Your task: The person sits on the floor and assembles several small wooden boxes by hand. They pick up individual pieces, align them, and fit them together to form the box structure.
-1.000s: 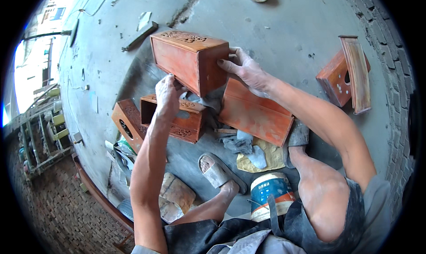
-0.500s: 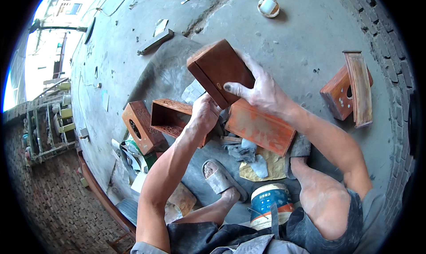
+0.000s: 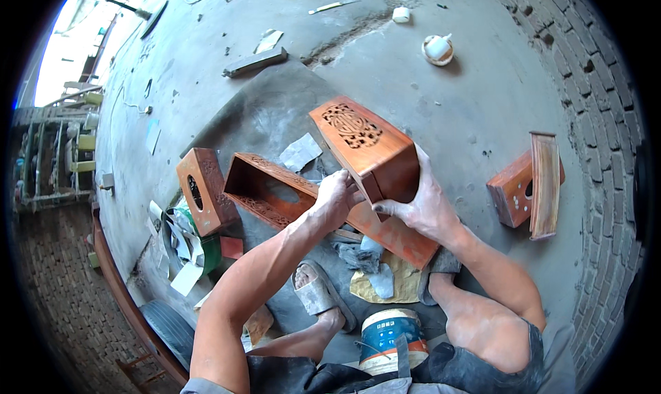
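Both my hands hold a reddish-brown wooden box (image 3: pixel 379 146) tilted in the air, its carved openwork face turned up. My left hand (image 3: pixel 335 198) is closed at the box's near left edge, its fingertips partly hidden. Around the near right corner wraps my right hand (image 3: pixel 430 204), thumb along the lower edge. Below lies a carved wooden box (image 3: pixel 265 204) with its hollow side showing, partly behind my left wrist. A reddish wooden piece with a worn surface (image 3: pixel 406 239) rests under the held box. Farther left stands another box (image 3: pixel 206 191) with an oval hole.
At right, a long wooden panel (image 3: pixel 544 187) leans on a box (image 3: pixel 511 191). Between my legs stands a paint bucket (image 3: pixel 392 339); ahead of it are grey rags (image 3: pixel 361 256) on a yellowish sack (image 3: pixel 375 287). Paper scraps (image 3: pixel 180 246) pile at left. A white cup (image 3: pixel 437 47) sits farther off.
The held box has been turned so its carved face now shows instead of the plain side, and it is lower and to the right. Both hands have shifted grip. The whole view has shifted slightly.
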Available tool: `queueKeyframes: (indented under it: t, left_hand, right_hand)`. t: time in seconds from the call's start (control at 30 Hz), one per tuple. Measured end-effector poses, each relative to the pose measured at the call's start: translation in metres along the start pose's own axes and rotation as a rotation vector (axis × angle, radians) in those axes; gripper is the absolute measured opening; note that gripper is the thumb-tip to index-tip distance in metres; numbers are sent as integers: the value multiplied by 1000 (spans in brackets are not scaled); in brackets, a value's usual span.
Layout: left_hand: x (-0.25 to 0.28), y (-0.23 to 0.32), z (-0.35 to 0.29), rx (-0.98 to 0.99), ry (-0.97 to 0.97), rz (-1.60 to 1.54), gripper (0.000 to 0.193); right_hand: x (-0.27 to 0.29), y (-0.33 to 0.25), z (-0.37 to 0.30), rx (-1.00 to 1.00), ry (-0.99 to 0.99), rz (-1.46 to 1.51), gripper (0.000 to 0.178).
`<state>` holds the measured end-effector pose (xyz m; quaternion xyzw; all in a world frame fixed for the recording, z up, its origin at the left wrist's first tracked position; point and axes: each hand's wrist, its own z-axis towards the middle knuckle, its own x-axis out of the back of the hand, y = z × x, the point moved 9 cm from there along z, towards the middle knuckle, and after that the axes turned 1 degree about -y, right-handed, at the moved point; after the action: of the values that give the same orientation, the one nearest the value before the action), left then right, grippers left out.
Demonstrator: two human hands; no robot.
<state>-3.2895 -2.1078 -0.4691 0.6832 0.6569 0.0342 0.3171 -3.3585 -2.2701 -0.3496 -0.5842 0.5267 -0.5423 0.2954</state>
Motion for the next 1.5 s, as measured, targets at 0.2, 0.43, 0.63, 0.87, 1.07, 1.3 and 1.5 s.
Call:
queueKeyframes:
  t: [0.2,0.43,0.63,0.87,1.07,1.3,1.5]
  left_hand:
    - [-22,28,-40,87,-109,-24,99]
    - [-31,27,-50,128,-194,82,107]
    - [-18,10,-37,181,-214,16,83]
    - [-25,12,-35,193,-270,-6,81]
    - [-25,12,-33,176,-259,-30,82]
    - [-36,14,-41,121,-134,21,99]
    - [-43,19,-44,169,-203,5,104]
  right_hand:
    - [-9,16,-9,-26,-8,101,116]
    - [-18,11,-8,31,-54,182,108]
    - [-21,3,-8,48,-68,154,107]
    - [-21,-2,-5,17,-60,121,111]
    - [-18,-7,-6,94,-19,123,120]
    - [-2,-11,0,95,22,51,123]
    - [-5,2,0,-32,17,189,115]
